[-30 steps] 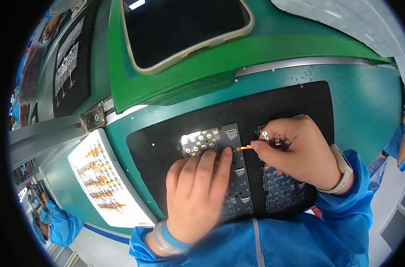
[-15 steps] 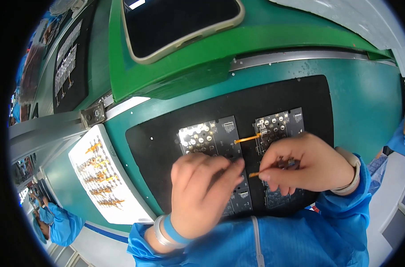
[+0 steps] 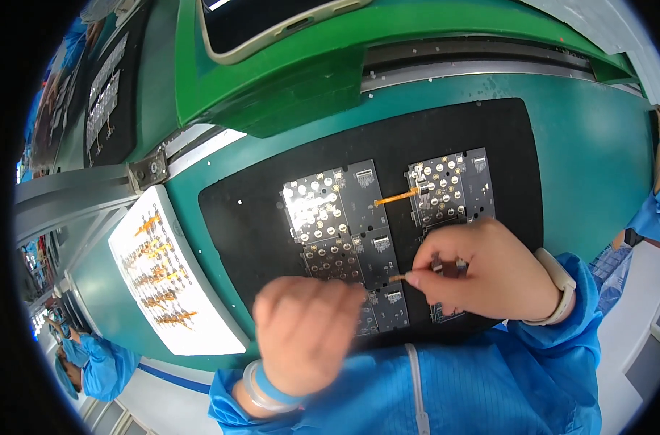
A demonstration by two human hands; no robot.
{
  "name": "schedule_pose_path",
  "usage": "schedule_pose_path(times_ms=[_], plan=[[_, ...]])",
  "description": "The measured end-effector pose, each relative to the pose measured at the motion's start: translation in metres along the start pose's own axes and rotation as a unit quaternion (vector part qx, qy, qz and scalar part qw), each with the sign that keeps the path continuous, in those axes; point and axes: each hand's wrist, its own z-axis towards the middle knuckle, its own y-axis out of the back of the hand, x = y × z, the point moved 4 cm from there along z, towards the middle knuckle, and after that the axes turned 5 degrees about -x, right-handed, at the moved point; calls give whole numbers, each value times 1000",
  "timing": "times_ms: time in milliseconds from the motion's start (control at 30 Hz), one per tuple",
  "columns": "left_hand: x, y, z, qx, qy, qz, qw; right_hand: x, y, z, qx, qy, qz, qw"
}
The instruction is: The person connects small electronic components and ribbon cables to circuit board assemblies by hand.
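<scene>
The right hand [image 3: 489,272] had dropped from the upper boards to the lower right circuit board [image 3: 446,308], its fingers [image 3: 417,277] pinching a small orange flex strip [image 3: 397,277] there. Another orange flex strip [image 3: 397,196] stayed bridging the upper boards [image 3: 330,203]. The left hand [image 3: 308,333] had drawn back into a blurred loose fist; what it held I could not tell.

Thin orange flex strip [image 3: 397,277] lies level across dark circuit panel [image 3: 359,250].
</scene>
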Motion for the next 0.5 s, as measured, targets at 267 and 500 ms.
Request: schedule_pose_path(times_ms=[267,500], plan=[[30,23,-20,-2,235,269,934,-3,0,9,-64,-38,-41,996],[-1,-17,-8,26,43,53,997,-7,0,11,-70,-27,-49,996]])
